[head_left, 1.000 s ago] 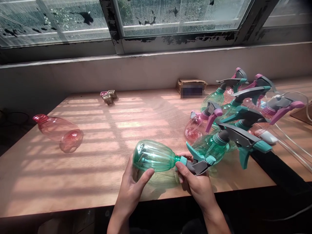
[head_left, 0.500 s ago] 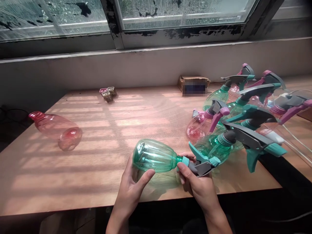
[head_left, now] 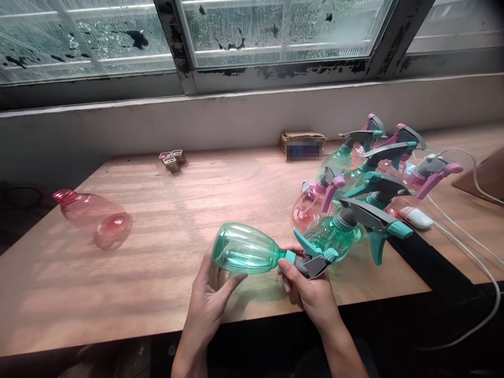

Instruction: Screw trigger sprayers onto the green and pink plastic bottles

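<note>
A clear green spray bottle (head_left: 248, 249) lies sideways between my hands above the table's front part. Its base end rests in my left hand (head_left: 210, 294), the thumb below and the other fingers behind it. My right hand (head_left: 307, 286) grips the teal collar of the grey and teal spray head (head_left: 315, 260) at the bottle's neck. The head is on the neck; whether it is fully tightened I cannot tell. Just beyond my right hand stands another green spray bottle (head_left: 328, 233). A pink bottle (head_left: 94, 215) without a spray head lies on its side at the left.
Several green and pink spray bottles with heads crowd the right side, among them a pink one (head_left: 309, 207). A small cardboard box (head_left: 303, 146) and some small blocks (head_left: 172, 161) sit near the wall. White cables (head_left: 468, 244) run along the right of the wooden table (head_left: 157, 283).
The view has shifted slightly, so the bottles at the right appear farther left. Both hands keep their hold on the green spray bottle, with little visible change.
</note>
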Available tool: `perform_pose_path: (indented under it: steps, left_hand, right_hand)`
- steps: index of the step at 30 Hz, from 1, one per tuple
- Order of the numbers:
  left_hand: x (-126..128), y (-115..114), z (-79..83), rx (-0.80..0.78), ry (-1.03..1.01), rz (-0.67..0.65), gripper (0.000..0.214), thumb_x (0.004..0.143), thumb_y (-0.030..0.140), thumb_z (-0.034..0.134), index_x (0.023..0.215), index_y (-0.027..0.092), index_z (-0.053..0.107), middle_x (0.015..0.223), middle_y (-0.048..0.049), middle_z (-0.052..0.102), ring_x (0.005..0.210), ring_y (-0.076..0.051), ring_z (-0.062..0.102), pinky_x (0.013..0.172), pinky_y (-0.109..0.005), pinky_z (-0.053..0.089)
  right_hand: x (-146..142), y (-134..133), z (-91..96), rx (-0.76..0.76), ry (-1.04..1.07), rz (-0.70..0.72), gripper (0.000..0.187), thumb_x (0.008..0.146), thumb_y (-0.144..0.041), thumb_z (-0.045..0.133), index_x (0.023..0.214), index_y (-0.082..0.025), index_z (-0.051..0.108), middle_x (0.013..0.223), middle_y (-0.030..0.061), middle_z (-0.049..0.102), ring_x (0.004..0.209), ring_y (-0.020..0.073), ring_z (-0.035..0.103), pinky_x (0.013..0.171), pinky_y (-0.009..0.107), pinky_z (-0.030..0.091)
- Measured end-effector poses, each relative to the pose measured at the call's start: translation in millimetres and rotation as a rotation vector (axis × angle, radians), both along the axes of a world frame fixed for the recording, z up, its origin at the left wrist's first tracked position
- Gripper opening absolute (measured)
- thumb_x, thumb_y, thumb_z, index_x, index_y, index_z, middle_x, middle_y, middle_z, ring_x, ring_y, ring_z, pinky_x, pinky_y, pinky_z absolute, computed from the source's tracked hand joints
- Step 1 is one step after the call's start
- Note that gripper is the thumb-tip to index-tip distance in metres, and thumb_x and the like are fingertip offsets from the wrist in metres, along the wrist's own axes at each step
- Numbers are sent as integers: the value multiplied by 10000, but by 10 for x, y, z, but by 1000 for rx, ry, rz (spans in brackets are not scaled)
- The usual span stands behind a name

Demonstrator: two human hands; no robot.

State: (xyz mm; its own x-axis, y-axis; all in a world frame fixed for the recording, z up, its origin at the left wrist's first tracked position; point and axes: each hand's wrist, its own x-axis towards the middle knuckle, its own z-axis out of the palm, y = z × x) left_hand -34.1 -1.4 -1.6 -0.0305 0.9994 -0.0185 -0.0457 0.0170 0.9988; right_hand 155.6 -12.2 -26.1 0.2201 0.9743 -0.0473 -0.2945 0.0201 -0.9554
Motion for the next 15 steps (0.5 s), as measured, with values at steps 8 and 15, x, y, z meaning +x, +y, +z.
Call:
perform_pose_path:
  steps: [8,15]
  left_hand:
    - [-35,-23,-54,-8,-44,2,1001,856,432,827,1647,362,218,1720,-83,337,1582,-316,338,1296,-484,300]
    - [-19,-11,53,-14,53,-35,695,863,435,811,1479,290,524,1483,-80,623,1419,-326,561,1205,-443,438]
  right_hand:
    - [-9,-7,8,13,-18,4,344,855,-440,842,1083,-215,719,684,-31,670,478,121,526,480,258,433]
    - [-22,-13,50,5,-32,-12,365,829,-462,866,1056,-208,734,683,-21,692,483,124,522,505,270,470]
